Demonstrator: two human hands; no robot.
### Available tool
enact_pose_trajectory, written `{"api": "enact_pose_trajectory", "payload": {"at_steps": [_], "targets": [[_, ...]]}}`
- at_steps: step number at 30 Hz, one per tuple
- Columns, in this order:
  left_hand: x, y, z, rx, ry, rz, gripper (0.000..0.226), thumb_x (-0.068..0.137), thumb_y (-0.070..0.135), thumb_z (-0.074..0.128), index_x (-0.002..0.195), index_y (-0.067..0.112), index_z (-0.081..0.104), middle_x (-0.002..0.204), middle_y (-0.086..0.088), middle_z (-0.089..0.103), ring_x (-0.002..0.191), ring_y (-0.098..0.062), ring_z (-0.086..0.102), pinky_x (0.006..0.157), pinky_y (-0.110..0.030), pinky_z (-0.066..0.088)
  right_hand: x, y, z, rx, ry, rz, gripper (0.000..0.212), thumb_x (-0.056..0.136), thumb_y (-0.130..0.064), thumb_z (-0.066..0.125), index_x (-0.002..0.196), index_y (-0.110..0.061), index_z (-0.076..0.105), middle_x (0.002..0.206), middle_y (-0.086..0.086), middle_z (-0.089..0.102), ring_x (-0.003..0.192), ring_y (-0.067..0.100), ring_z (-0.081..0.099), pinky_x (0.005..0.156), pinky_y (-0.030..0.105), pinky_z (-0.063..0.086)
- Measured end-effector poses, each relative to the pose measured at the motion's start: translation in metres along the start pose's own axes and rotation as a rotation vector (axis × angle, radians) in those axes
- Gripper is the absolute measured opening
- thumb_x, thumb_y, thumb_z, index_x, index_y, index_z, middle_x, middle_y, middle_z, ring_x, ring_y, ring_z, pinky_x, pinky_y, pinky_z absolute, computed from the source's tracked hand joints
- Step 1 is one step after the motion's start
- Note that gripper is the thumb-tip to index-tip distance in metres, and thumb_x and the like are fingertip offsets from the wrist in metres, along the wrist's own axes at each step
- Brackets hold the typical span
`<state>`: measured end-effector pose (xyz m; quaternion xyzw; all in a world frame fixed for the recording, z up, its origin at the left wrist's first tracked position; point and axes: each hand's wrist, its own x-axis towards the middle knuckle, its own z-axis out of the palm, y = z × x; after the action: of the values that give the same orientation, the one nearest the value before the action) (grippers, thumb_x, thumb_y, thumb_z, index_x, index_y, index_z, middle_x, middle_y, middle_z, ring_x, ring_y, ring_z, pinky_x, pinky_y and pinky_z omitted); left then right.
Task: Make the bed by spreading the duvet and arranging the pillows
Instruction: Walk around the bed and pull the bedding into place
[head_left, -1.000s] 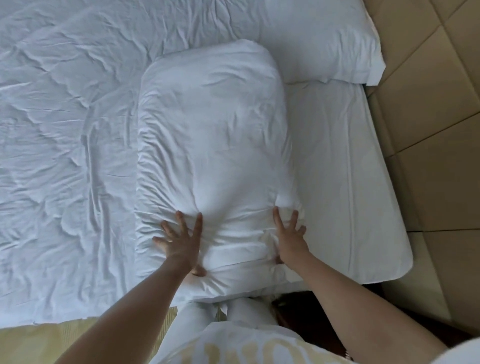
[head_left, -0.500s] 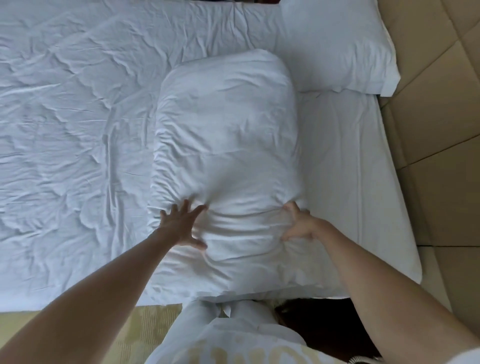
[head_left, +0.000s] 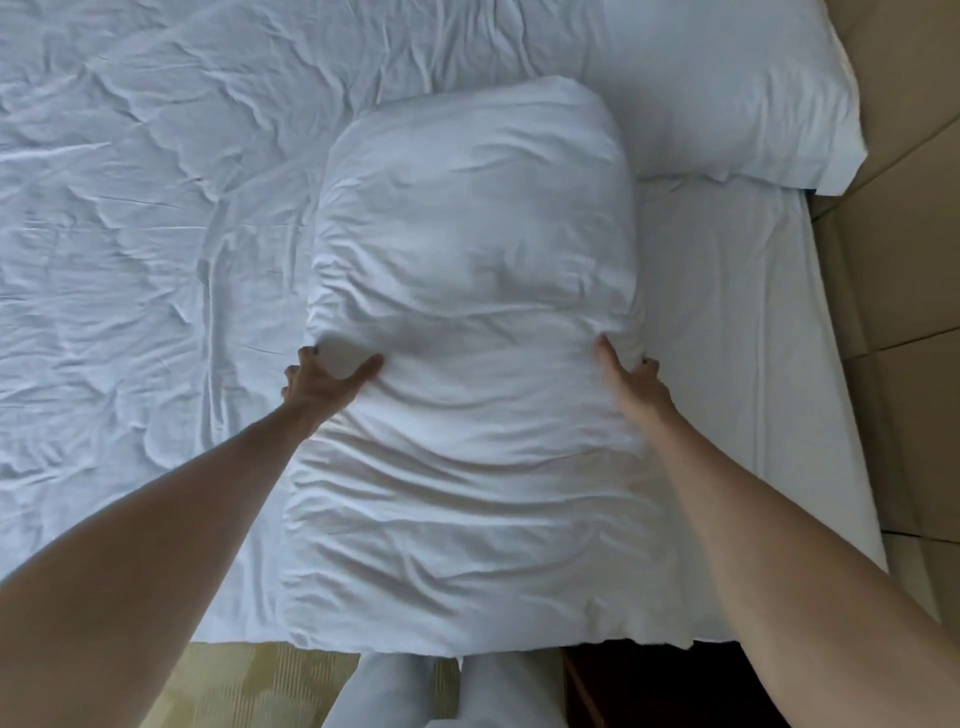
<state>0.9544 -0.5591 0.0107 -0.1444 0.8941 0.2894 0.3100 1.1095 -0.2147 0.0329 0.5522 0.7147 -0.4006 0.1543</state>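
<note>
On bed | both hands (head_left: 332, 382) (head_left: 631, 376) grip pillow (head_left: 467, 270) sides

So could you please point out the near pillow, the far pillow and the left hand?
near pillow (head_left: 467, 249): head view, on its puffed upper middle.
far pillow (head_left: 727, 88): head view, on its top face.
left hand (head_left: 322, 384): head view, on its back.

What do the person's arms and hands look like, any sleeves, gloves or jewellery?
Both arms are bare from the frame edge to the wrist, with no sleeves in view. The left hand and right hand wear no gloves, and no rings, watch or bracelets show. The nails on the fingers look dark, possibly polished.
</note>
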Motion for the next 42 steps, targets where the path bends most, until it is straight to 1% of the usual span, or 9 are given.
{"api": "enact_pose_trajectory", "payload": {"at_steps": [5,9,13,16,18,22,27,31,42], "targets": [[0.046,0.008,0.002,0.006,-0.025,-0.07,0.142,0.038,0.092,0.064,0.149,0.015,0.021,0.145,-0.013,0.037,0.134,-0.035,0.038,0.111,-0.049,0.035,0.04,-0.013,0.013,0.091,0.014,0.032,0.121,0.067,-0.096,0.033,0.149,-0.007,0.034,0.151,0.017,0.04,0.137,0.033,0.042,0.111,0.037,0.031],[0.072,0.007,0.019,0.159,0.017,-0.124,0.138,0.049,0.091,0.062,0.151,0.01,0.016,0.147,-0.019,0.033,0.137,-0.038,0.032,0.113,-0.05,0.032,0.063,-0.014,0.032,0.106,-0.006,0.105,0.142,0.044,-0.107,0.028,0.149,-0.011,0.038,0.148,0.016,0.045,0.133,0.033,0.046,0.112,0.041,0.035],[0.08,0.002,0.03,0.024,-0.04,-0.099,0.132,0.059,0.077,0.072,0.153,0.01,0.005,0.152,-0.017,0.029,0.14,-0.034,0.033,0.114,-0.043,0.03,0.079,-0.015,0.034,-0.002,0.03,0.125,0.125,0.068,-0.097,0.017,0.148,-0.003,0.035,0.149,0.021,0.041,0.134,0.035,0.043,0.112,0.041,0.031],[0.093,0.0,0.028,-0.094,-0.048,-0.065,0.127,0.056,0.074,0.076,0.146,0.007,0.017,0.144,-0.011,0.045,0.133,-0.03,0.044,0.11,-0.039,0.037,0.086,-0.019,0.036,0.091,0.011,0.145,0.128,0.064,-0.099,0.012,0.147,-0.004,0.039,0.147,0.02,0.045,0.131,0.034,0.046,0.113,0.043,0.033],[0.093,-0.004,0.02,-0.061,-0.031,-0.081,0.129,0.045,0.087,0.07,0.14,0.007,0.036,0.136,-0.011,0.055,0.125,-0.033,0.052,0.105,-0.042,0.043,0.082,-0.018,0.037,0.152,0.03,0.145,0.125,0.066,-0.098,0.015,0.143,-0.004,0.045,0.142,0.019,0.05,0.125,0.034,0.051,0.11,0.043,0.037],[0.069,-0.011,0.0,-0.03,-0.004,-0.08,0.118,0.05,0.095,0.056,0.129,0.007,0.056,0.126,-0.011,0.062,0.113,-0.035,0.059,0.099,-0.042,0.049,0.048,-0.013,0.028,0.197,0.035,0.144,0.112,0.076,-0.091,0.018,0.138,-0.003,0.049,0.135,0.019,0.055,0.118,0.033,0.055,0.104,0.042,0.043],[0.012,-0.036,-0.016,-0.077,-0.106,-0.122,0.13,0.04,0.102,0.048,0.134,0.012,0.056,0.129,-0.012,0.061,0.116,-0.035,0.059,0.103,-0.044,0.047,-0.022,0.007,0.005,0.195,0.057,0.18,0.104,0.086,-0.082,0.012,0.139,0.0,0.048,0.137,0.022,0.053,0.122,0.034,0.053,0.105,0.04,0.041],[-0.046,-0.062,-0.035,-0.179,-0.067,-0.119,0.111,0.052,0.094,0.054,0.12,0.007,0.064,0.108,-0.013,0.069,0.1,-0.033,0.064,0.096,-0.042,0.052,-0.082,0.039,0.002,0.19,0.079,0.244,0.098,0.092,-0.075,0.012,0.144,0.002,0.039,0.147,0.023,0.043,0.132,0.035,0.044,0.111,0.04,0.033],[-0.098,-0.066,-0.058,-0.163,-0.072,0.037,0.096,0.073,0.083,0.051,0.117,-0.002,0.063,0.102,-0.015,0.066,0.098,-0.036,0.063,0.092,-0.042,0.051,-0.161,0.071,-0.034,0.328,0.157,0.204,0.096,0.091,-0.076,0.019,0.141,0.001,0.044,0.142,0.022,0.048,0.126,0.034,0.05,0.104,0.037,0.038]]}}
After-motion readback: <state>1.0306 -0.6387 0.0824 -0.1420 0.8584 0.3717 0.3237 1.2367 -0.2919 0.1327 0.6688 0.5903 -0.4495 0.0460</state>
